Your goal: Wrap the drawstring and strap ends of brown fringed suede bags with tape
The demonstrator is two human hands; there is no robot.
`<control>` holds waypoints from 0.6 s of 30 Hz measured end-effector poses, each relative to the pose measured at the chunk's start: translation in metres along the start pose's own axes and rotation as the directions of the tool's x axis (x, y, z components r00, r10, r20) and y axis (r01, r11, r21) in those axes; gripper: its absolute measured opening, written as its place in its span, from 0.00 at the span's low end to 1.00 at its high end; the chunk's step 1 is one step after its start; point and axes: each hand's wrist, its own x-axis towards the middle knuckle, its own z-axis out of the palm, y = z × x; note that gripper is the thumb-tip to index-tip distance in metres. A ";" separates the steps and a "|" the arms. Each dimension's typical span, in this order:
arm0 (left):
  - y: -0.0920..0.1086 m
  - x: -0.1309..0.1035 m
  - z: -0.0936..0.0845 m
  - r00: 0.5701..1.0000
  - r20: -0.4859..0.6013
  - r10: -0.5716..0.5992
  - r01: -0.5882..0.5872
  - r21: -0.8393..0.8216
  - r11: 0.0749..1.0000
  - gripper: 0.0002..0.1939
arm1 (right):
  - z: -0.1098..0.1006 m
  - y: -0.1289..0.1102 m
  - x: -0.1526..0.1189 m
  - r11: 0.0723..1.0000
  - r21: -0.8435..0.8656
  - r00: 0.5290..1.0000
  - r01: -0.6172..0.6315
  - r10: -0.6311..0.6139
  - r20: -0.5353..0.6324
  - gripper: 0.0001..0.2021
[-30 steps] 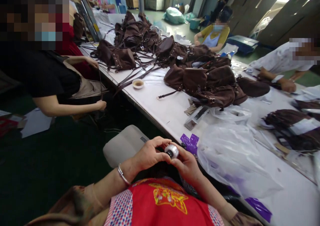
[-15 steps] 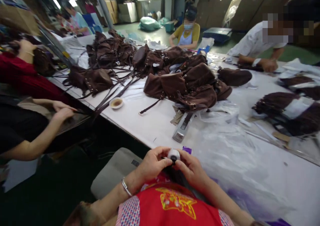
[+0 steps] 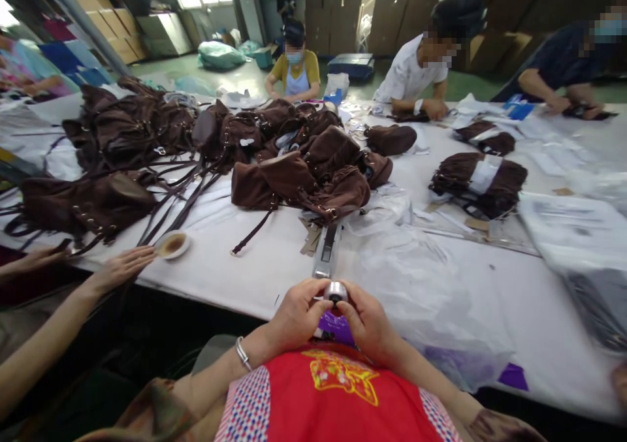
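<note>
Between my two hands is a small rounded silver object with a dark end [image 3: 336, 292]; its exact kind does not show. My left hand [image 3: 302, 310] pinches it from the left, thumb and fingers closed on it. From the other side my right hand [image 3: 366, 318] grips it the same way. Below the hands lies a purple packet [image 3: 336, 328], close to my red apron [image 3: 313, 396]. Just beyond my fingertips a grey metal tool with a dark strip [image 3: 325, 252] rests on the white table [image 3: 235, 279].
Brown drawstring bags [image 3: 304, 181] are heaped across the table. At the left, a co-worker's hand [image 3: 122, 266] reaches beside a small dish of brown paste [image 3: 173, 245]. Clear plastic bags [image 3: 416, 285] spread to my right, near a banded brown bundle [image 3: 482, 181]. Other people sit across the table.
The view has swung to the right. My hands still hold the silver object, whose dark end is less exposed. The left co-worker's hand has come up to the dish, and more of the purple packet shows.
</note>
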 end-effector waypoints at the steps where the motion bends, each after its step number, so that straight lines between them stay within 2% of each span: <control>1: -0.003 0.008 -0.002 1.000 0.009 0.015 -0.015 0.008 1.000 0.15 | 0.000 -0.001 0.005 0.999 0.008 0.999 -0.036 0.036 -0.022 0.12; 5: -0.020 0.043 -0.016 0.996 0.058 0.064 -0.065 0.027 0.997 0.11 | 0.010 -0.004 0.030 0.979 0.096 0.977 -0.177 0.187 -0.105 0.11; 8: -0.042 0.066 -0.037 0.991 0.101 0.084 -0.084 0.000 0.996 0.09 | 0.028 -0.003 0.060 0.967 0.117 0.957 -0.224 0.241 -0.160 0.11; 13: -0.095 0.093 -0.096 0.992 0.113 0.060 -0.058 -0.017 0.998 0.09 | 0.081 0.001 0.124 0.952 0.125 0.940 -0.280 0.298 -0.167 0.11; 18: -0.145 0.105 -0.156 0.995 0.084 0.045 -0.046 0.013 0.999 0.07 | 0.141 0.006 0.180 0.953 0.067 0.934 -0.294 0.301 -0.193 0.12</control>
